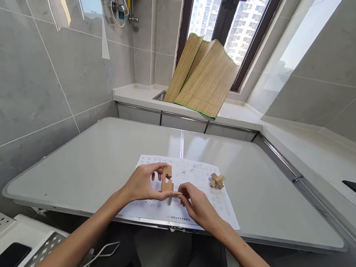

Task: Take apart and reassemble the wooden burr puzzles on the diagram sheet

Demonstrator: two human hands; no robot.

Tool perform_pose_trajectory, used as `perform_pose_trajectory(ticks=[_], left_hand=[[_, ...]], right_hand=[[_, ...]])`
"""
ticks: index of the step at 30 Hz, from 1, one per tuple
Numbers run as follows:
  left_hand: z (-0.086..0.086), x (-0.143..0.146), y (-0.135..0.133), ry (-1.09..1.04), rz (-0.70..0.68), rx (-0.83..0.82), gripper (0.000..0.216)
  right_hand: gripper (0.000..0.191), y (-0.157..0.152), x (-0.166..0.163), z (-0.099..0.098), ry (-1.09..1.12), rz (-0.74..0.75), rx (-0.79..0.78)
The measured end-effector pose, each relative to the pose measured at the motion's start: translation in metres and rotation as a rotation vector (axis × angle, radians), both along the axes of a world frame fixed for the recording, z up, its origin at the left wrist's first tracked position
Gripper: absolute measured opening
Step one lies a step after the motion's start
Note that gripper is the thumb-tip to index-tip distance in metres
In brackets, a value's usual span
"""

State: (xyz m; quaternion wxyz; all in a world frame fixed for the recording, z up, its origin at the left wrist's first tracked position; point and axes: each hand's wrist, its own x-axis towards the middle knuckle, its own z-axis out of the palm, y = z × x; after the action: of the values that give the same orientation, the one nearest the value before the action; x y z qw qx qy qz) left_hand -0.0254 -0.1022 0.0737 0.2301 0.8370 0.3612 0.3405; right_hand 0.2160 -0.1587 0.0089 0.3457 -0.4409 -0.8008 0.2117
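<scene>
Gripping wooden piece (166, 179), both hands (140, 184) (197, 205)

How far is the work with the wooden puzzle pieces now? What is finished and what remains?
One small interlocked wooden puzzle cross already sits assembled on the white printed paper sheet. In hand: the left hand holds an upright notched wooden block, and the right hand touches its lower end, perhaps fitting a further piece, which cannot be made out. This second puzzle looks barely begun; no other loose pieces are visible.
</scene>
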Motion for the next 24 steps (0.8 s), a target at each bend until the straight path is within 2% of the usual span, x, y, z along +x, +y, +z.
perform_pose_trajectory(ticks=[2, 5, 9, 13, 16, 20, 24], left_hand=[[-0.004, -0.012, 0.010, -0.103, 0.062, -0.076, 0.063], [-0.020, -0.033, 0.029, -0.146, 0.253, -0.104, 0.061], [-0.045, -0.059, 0.053, 0.018, 0.402, -0.047, 0.071], [-0.062, -0.073, 0.075, 0.254, 0.497, 0.021, 0.068], [-0.071, -0.078, 0.088, 0.342, 0.511, 0.068, 0.074], [-0.079, -0.080, 0.095, 0.360, 0.472, 0.089, 0.075], [-0.070, -0.069, 0.084, 0.320, 0.514, 0.144, 0.079]], right_hand=[[0.006, 0.000, 0.003, 0.001, 0.032, -0.006, -0.003], [0.004, 0.001, 0.008, 0.004, 0.109, -0.017, -0.024], [0.002, 0.001, 0.013, 0.005, 0.188, -0.028, -0.058], [0.008, 0.002, 0.013, 0.004, 0.282, -0.030, -0.106], [0.013, 0.006, 0.011, 0.004, 0.353, -0.042, -0.149], [0.019, 0.009, 0.010, 0.010, 0.393, -0.052, -0.176], [0.024, 0.011, 0.009, 0.016, 0.416, -0.062, -0.217]])
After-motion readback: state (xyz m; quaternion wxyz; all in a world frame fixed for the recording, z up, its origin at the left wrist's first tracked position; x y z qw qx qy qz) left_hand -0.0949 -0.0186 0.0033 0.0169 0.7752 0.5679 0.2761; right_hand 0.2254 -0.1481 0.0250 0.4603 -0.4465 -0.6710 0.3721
